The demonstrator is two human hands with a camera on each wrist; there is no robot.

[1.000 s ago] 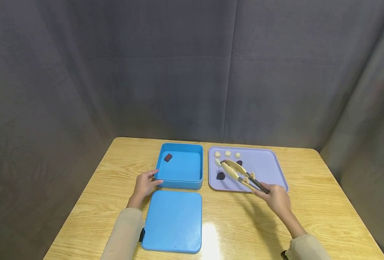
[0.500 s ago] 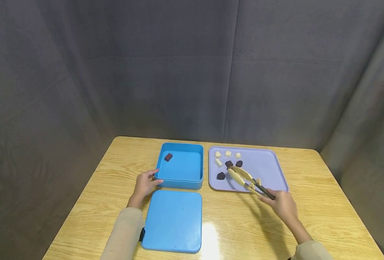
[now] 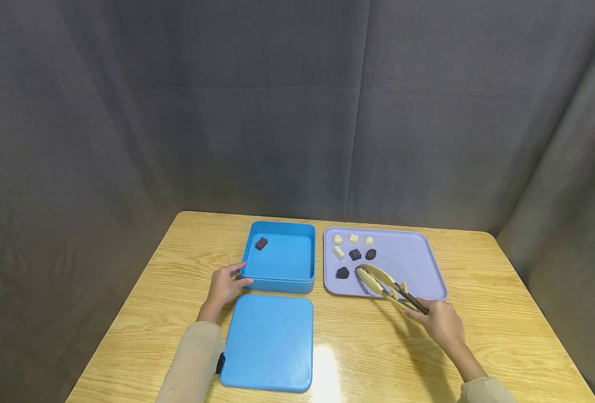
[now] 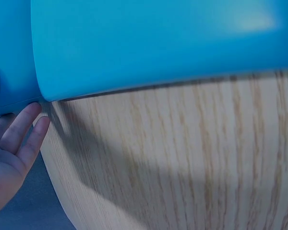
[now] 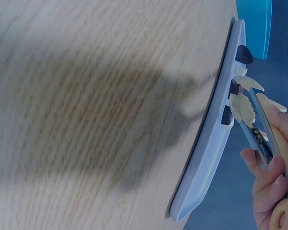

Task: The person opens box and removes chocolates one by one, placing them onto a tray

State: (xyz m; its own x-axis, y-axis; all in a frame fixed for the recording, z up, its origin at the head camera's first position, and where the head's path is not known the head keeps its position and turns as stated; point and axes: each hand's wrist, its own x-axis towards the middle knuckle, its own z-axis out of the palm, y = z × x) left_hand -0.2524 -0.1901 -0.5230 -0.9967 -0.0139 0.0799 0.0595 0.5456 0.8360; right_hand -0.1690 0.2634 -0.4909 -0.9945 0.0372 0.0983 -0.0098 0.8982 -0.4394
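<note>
My right hand (image 3: pixel 440 324) grips a pair of cream-tipped tongs (image 3: pixel 378 280), with its thumb and fingers round the handles. The tong tips reach low over the purple tray (image 3: pixel 413 263). In the right wrist view a small brown block (image 5: pixel 235 88) sits at the tips; whether they pinch it cannot be told. Dark chocolate-like pieces (image 3: pixel 342 273) and pale pieces (image 3: pixel 338 253) lie on the tray's left half. My left hand (image 3: pixel 224 284) rests at the near left corner of the blue box (image 3: pixel 277 285), extended fingers and thumb touching its walls. One reddish-brown block (image 3: pixel 261 244) is inside.
A flat blue lid (image 3: pixel 269 342) lies in front of the box, close to my left forearm. The wooden table (image 3: pixel 368 347) extends under everything, backed by a grey curtain (image 3: pixel 297 112). A narrow gap separates box from tray.
My right hand and the tongs have moved right and toward me across the tray, uncovering the dark piece in its middle. The left hand and box have stayed put.
</note>
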